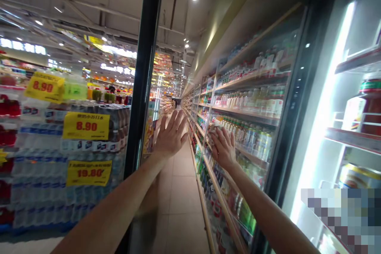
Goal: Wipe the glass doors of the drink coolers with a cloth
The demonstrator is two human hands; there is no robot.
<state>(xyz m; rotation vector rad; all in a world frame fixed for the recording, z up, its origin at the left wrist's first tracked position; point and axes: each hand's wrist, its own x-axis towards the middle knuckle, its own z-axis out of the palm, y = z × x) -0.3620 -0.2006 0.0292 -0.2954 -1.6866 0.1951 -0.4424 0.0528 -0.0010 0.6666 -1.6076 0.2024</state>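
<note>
A glass door (178, 226) with a black frame stands swung out in front of me. My left hand (170, 135) is raised toward the glass near the frame's left side, fingers spread and palm forward, holding nothing. To its right, my right hand (224, 149) is pressed flat toward the same pane. Under its fingers is a pale, crumpled cloth (212, 127), mostly covered by the hand. Bottle shelves show through or in the glass behind the hands; I cannot tell which is reflection.
On my right is a lit cooler (354, 139) with bottles and cans on its shelves. Left of the door rise stacked packs of bottled drinks (44, 154) with yellow price signs (85, 126). A tiled floor (181, 198) runs away down the aisle. The lower right corner is pixelated.
</note>
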